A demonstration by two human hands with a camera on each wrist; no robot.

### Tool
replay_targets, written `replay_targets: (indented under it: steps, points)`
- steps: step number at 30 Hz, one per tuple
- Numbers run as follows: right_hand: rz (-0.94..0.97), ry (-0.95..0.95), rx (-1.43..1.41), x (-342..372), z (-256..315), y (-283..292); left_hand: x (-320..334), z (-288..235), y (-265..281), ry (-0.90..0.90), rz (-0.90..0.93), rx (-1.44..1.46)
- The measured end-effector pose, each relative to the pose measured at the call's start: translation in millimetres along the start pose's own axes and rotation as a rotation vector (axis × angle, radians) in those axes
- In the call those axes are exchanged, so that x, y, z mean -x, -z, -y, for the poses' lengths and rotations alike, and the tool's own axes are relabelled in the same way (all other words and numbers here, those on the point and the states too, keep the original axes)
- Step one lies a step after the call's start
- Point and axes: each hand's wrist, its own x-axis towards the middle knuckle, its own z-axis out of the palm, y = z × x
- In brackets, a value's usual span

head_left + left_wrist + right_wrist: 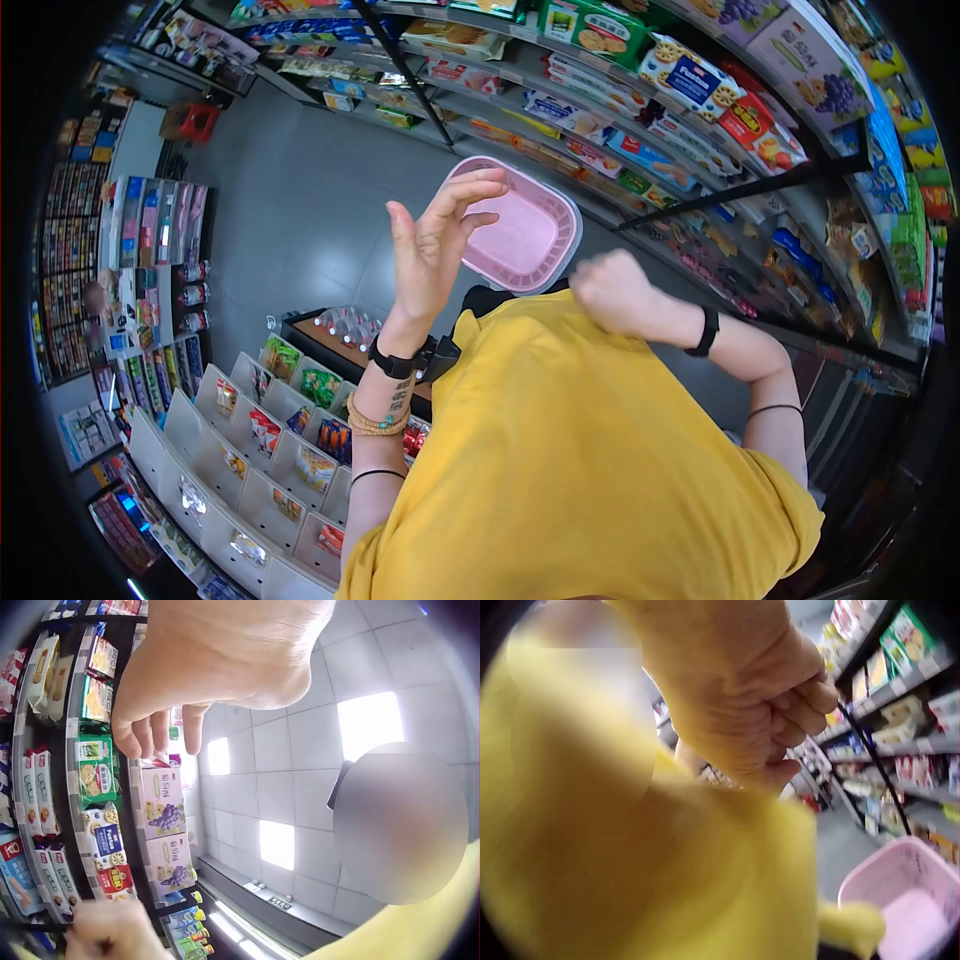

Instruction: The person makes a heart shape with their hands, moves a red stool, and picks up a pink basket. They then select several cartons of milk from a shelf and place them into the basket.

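Observation:
My left hand (430, 245) is raised in front of the body with the fingers loosely bent and apart. Nothing lies between its fingers, and in the left wrist view this hand (217, 660) hangs across the top, overlapping the biscuit shelves. The right hand (620, 295) is curled into a blurred fist close over the front of the yellow shirt (580, 430). From the right wrist view, the fingers of this fist (757, 712) fold into the palm, just above the shirt cloth. Beyond the hands a pink basket (520, 230) sits on the floor.
Shelves of boxed biscuits (690, 75) run along the far and right sides. At the lower left stands a white compartment rack (250, 440) with small snack packets. Bottles (350, 328) stand behind it. Grey floor (290, 200) stretches left of the basket, toward a red stool (197, 122).

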Motion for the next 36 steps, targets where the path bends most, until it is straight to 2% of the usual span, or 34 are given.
replay_targets:
  steps: [1, 4, 10, 13, 14, 15, 16, 17, 19, 20, 23, 24, 26, 31, 35, 36]
  points:
    - [0.160, 0.036, 0.047, 18, 8, -13, 2, 6, 6, -0.006, -0.002, 0.011]
    - [0.190, 0.081, 0.011, 40, 24, -14, 7, 12, 12, 0.038, -0.011, 0.046]
    - [0.428, 0.137, -0.028, 69, 21, 8, 6, 13, 21, 0.057, -0.030, 0.064]
    - [0.489, 0.220, -0.180, 68, -1, 36, 7, 12, 23, 0.052, -0.064, 0.064]
    - [0.478, 0.140, -0.295, 60, -11, 54, 7, 13, 22, 0.055, -0.070, 0.067]
    - [0.375, 0.111, -0.367, 47, -23, 77, 6, 14, 21, 0.059, -0.076, 0.058]
    - [0.172, 0.083, -0.452, 31, -31, 100, 5, 16, 21, 0.065, -0.078, 0.052]
    - [-0.076, -0.015, -0.689, 15, -29, 122, 4, 19, 19, 0.075, -0.077, 0.047]
    - [-0.422, -0.167, -0.720, -6, -27, 157, 2, 24, 16, 0.087, -0.052, 0.064]
    - [-0.534, -0.197, -0.723, -14, -26, 166, 0, 26, 14, 0.090, -0.041, 0.068]
    - [-0.620, -0.245, -0.841, -32, -16, 178, 2, 37, 21, 0.062, -0.011, -0.029]
    - [-0.626, -0.247, -0.866, -35, -15, 176, 2, 30, 15, 0.098, -0.056, 0.012]
    - [-0.630, -0.256, -0.919, -39, -13, 170, 3, 32, 15, 0.107, -0.083, -0.096]
    - [-0.623, -0.247, -0.892, -43, -15, 166, 5, 42, 17, 0.068, -0.068, -0.193]
    - [-0.603, -0.190, -0.765, -44, -16, 158, 2, 45, 22, 0.086, -0.058, -0.155]
    - [-0.537, -0.118, -0.612, -41, -19, 145, 1, 45, 23, 0.098, -0.068, -0.124]
